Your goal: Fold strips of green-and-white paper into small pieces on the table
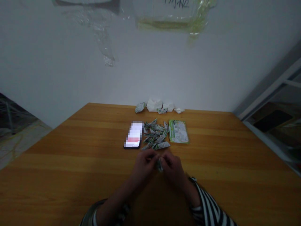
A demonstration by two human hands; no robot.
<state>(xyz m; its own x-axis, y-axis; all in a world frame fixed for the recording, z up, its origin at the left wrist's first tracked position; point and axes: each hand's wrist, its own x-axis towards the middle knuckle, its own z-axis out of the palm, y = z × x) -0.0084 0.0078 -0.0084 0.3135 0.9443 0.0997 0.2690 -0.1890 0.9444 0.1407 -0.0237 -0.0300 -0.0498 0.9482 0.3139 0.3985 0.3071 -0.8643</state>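
Note:
My left hand [148, 161] and my right hand [171, 164] meet near the middle of the table. Both are closed, thumbs and fingers pinching a small grey-green folded piece [160, 165] between them. It looks like printed paper or wrapper, mostly covered by the fingers. Just beyond the hands lies a pile of similar folded printed pieces [155, 135]. To the left of the pile, a phone [134, 135] rests flat with its screen lit and blurred. On the pile's right is a flat green-and-white printed packet [178, 131].
Along the table's back edge sit a crumpled printed piece [140, 107], crumpled white tissues [154, 105] and another small printed scrap [162, 110]. The wooden table [70, 157] meets a white wall [164, 72] with tape and plastic on it. A shelf [270, 122] stands at right.

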